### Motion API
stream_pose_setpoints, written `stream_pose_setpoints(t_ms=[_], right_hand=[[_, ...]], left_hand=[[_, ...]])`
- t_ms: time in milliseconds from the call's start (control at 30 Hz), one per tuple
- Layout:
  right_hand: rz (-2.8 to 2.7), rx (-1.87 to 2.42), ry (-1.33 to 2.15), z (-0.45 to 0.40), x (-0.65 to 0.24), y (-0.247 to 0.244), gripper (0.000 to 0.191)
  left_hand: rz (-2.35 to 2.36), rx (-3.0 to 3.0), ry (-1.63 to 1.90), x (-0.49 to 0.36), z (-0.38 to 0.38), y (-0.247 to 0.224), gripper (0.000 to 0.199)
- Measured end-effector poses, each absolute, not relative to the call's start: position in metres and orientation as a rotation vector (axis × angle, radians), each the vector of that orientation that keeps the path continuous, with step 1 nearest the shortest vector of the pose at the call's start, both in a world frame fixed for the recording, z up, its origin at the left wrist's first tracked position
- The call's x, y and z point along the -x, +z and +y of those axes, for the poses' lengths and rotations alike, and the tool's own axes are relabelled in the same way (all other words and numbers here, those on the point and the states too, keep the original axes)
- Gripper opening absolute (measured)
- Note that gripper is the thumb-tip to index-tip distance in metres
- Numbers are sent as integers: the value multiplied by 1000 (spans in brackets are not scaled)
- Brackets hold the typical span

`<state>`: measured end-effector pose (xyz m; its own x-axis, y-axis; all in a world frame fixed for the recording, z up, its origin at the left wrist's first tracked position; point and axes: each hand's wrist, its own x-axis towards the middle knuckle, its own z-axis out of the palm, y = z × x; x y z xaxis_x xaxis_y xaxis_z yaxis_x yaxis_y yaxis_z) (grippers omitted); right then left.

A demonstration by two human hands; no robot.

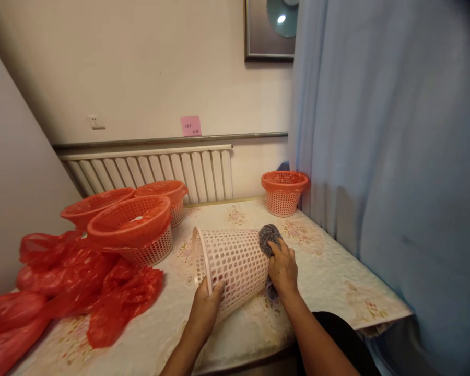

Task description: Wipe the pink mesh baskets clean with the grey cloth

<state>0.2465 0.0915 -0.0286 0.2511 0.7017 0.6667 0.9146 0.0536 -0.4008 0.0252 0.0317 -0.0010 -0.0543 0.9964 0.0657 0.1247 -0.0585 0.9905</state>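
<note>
A pale pink perforated plastic basket (235, 263) lies tilted on its side above the table, its wide mouth facing left. My left hand (208, 302) grips the rim at the lower left, thumb on the outside wall. At the basket's base, my right hand (283, 263) presses a dark grey cloth (269, 239) against the bottom edge. Part of the cloth hangs down below that hand, and the palm side is hidden.
Several similar baskets lined with red bags stand at the left, one basket (129, 227) nearest. Crumpled red plastic bags (70, 277) lie before them. Another lined basket (284, 193) stands at the back right by the blue curtain (376, 156). A flowered cloth covers the table (337, 282).
</note>
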Motion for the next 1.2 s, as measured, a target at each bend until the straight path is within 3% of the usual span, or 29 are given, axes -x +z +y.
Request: stream_pose_setpoints(t_ms=[333, 633, 967, 1200], right_hand=[[-1944, 1090, -286, 27, -162, -5, 43], [-1884, 1222, -346, 45, -170, 1, 44], [-1521, 1795, -316, 95, -259, -25, 50], [-1682, 1493, -316, 66, -215, -17, 52]], left_hand=[[1193, -1403, 1270, -24, 33, -21, 38], [1220, -1564, 1247, -26, 19, -36, 38], [1266, -1530, 1192, -22, 21, -44, 41], [1242, -1521, 1189, -19, 28, -41, 41]])
